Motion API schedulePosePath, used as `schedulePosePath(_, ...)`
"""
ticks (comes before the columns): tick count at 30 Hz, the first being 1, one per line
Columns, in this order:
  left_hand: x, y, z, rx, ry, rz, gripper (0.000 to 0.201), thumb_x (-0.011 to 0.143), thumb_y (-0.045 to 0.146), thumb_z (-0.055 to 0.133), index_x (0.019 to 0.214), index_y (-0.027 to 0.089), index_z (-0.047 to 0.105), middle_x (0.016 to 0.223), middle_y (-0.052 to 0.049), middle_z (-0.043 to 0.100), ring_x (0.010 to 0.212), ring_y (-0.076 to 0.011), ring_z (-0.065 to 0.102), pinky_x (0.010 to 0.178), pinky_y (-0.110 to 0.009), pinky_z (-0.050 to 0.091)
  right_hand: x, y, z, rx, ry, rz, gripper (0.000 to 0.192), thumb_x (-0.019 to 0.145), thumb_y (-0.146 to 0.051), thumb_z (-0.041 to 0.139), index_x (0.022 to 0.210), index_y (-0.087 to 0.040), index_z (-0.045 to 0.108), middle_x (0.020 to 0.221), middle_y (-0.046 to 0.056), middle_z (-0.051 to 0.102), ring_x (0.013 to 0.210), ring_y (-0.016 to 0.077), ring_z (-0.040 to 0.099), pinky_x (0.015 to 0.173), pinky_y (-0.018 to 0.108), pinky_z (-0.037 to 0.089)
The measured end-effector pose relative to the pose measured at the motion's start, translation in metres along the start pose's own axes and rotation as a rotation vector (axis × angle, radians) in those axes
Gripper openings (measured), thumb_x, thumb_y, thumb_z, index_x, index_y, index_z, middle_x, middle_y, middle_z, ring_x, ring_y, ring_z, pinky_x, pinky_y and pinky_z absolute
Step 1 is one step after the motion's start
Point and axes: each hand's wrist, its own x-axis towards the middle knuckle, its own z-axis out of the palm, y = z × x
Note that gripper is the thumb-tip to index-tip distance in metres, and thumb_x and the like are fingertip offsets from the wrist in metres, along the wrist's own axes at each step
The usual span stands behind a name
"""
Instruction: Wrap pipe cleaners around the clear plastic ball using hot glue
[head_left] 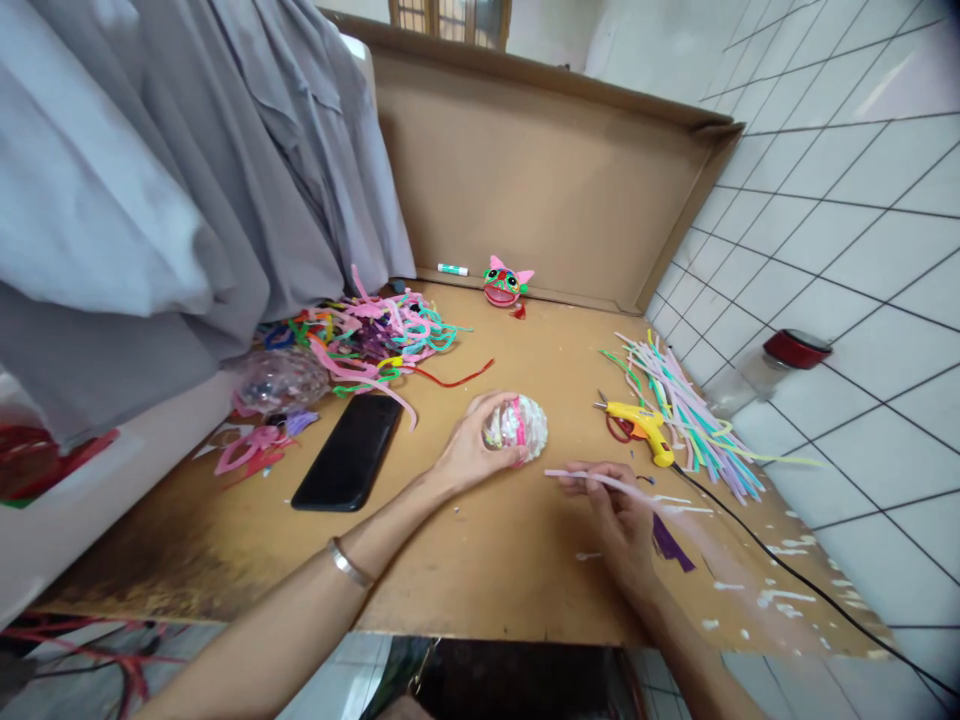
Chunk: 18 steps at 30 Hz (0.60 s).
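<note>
gripping a decorated ball and a pale strip over the cardboard work surface

left hand wraps the white-and-pink ball resting on the cardboard; right hand pinches a thin pale strip just beside it. yellow glue gun lies near, black phone to the left.

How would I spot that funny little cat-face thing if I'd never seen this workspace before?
Start at the big cardboard sheet standing upright at the back of the brown work surface. At its foot, near the middle, sits the cat-face figure, just right of a small green-and-white tube. It is the only finished piece with pink pointed ears, big eyes and a red mouth, apart from the loose strip piles.
</note>
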Motion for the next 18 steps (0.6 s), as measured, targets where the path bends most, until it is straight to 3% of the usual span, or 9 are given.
schedulePosePath(2,0.0,-0.001,0.0,-0.016,-0.003,-0.01,0.066,0.068,0.032,0.076,0.128,0.018,0.053,0.129,-0.011,0.057,0.121,-0.0285,0.056,0.109,-0.046,0.043,-0.002,-0.006,0.007,0.194,0.119,0.152,0.013,0.092,-0.035,0.059,0.095,-0.023,0.057,0.097,0.007,0.076,0.072,0.0192,0.074,0.069,0.037,0.062)
schedulePosePath(5,0.0,-0.001,0.001,-0.029,-0.008,-0.009,0.066,0.069,0.032,0.074,0.129,0.019,0.051,0.127,-0.011,0.058,0.118,-0.0279,0.057,0.107,-0.046,0.044,-0.001,-0.012,0.014,0.377,0.16,0.254,0.019,0.087,-0.037,0.067,0.093,-0.022,0.058,0.101,0.007,0.076,0.07,0.0179,0.073,0.068,0.037,0.062)
schedulePosePath(11,0.0,-0.001,0.0,0.015,-0.035,0.04,0.063,0.069,0.031,0.074,0.127,0.021,0.051,0.13,-0.01,0.056,0.122,-0.0288,0.055,0.107,-0.045,0.044,0.004,-0.029,0.02,0.548,0.168,0.26,0.019,0.081,-0.029,0.072,0.078,-0.021,0.054,0.087,0.002,0.074,0.068,0.0161,0.071,0.068,0.034,0.06)
schedulePosePath(14,0.0,-0.001,-0.001,0.032,-0.049,0.052,0.065,0.068,0.03,0.075,0.127,0.02,0.05,0.128,-0.011,0.056,0.12,-0.0287,0.055,0.106,-0.045,0.045,0.003,-0.034,0.022,0.477,0.149,0.133,0.021,0.079,-0.026,0.073,0.084,-0.023,0.054,0.089,0.001,0.071,0.075,0.0153,0.069,0.074,0.032,0.057)
schedulePosePath(18,0.0,-0.002,-0.002,0.102,-0.065,0.117,0.063,0.069,0.032,0.076,0.126,0.022,0.05,0.131,-0.012,0.054,0.125,-0.0296,0.053,0.108,-0.046,0.043,0.005,-0.035,0.025,0.066,0.081,-0.055,0.014,0.095,-0.03,0.054,0.104,-0.024,0.062,0.093,0.003,0.068,0.086,0.0158,0.066,0.08,0.031,0.055)
